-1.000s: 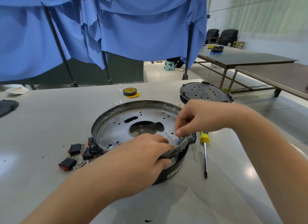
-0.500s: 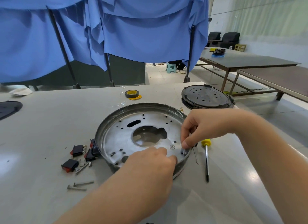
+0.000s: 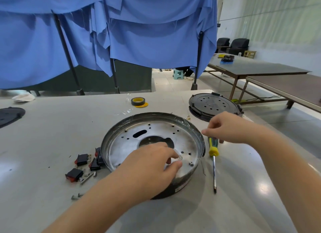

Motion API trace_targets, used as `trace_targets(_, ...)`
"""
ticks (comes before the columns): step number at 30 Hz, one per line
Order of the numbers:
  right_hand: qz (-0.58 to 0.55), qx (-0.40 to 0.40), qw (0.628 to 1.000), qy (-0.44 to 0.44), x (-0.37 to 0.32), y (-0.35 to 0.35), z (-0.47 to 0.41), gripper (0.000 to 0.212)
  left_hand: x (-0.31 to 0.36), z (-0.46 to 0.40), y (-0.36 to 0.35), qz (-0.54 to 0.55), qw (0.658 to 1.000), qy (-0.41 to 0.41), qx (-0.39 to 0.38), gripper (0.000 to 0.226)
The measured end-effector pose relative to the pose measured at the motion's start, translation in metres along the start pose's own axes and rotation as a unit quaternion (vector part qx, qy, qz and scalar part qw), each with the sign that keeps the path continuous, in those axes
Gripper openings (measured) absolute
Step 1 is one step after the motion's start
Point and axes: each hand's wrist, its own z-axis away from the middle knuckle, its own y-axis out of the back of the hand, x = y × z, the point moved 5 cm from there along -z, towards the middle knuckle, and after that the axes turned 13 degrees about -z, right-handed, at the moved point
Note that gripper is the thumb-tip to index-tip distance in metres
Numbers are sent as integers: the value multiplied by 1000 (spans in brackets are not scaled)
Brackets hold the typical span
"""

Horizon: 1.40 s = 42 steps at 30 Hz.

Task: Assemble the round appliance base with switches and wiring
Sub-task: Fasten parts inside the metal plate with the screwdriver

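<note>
The round appliance base [image 3: 121,127] lies on the grey table, its perforated metal plate facing up inside a dark rim wrapped in clear film. My left hand [image 3: 149,168] reaches into the base and pinches a small shiny part [image 3: 180,157] between thumb and forefinger near the front right of the plate. My right hand [image 3: 227,128] hovers over the upper end of a yellow-green screwdriver [image 3: 213,147] that lies just right of the base, with forefinger and thumb spread either side of the handle. Three black and red rocker switches [image 3: 83,159] lie left of the base.
Loose screws [image 3: 76,196] lie at the front left. A roll of black and yellow tape [image 3: 138,101] sits behind the base. A black round cover [image 3: 214,106] rests at the back right, near the table's right edge. Another dark disc [image 3: 10,114] lies far left.
The base was set flat from its tilt. My left hand moved off the rim into the base and took a small part. My right hand left the rim for the screwdriver.
</note>
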Motion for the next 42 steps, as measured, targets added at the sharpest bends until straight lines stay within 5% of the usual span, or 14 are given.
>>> trace_targets(4, 75, 70, 986, -130, 32, -19, 2, 46, 6, -4, -3, 12, 1000, -16, 2, 43)
trace_targets(8, -16, 124, 978, -165, 43, -36, 4, 58, 15, 1, -8, -2, 999, -48, -1, 66)
trace_targets(15, -191, 132, 956, -179, 48, -32, 4, 73, 23, 10, -16, -88, 992, -73, 43, 24)
trace_targets(21, -469, 166, 863, -81, 31, -5, 9, 62, 15, 6, -16, -88, 993, -82, -10, 33)
trace_targets(24, -588, 171, 790, -8, 12, 6, 15, 55, 6, 4, -8, -11, 995, -53, -86, 57)
trace_targets(26, -623, 154, 766, 36, -4, 11, 16, 51, 0, -1, -1, 43, 993, -26, -110, 52)
trace_targets(35, -453, 16, 879, 151, -65, 46, 16, 37, 1, -46, -4, 79, 990, 1, -113, 13)
trace_targets(42, -376, 19, 903, 207, -75, 49, 25, 36, 8, -52, -14, 54, 996, -8, -70, 17)
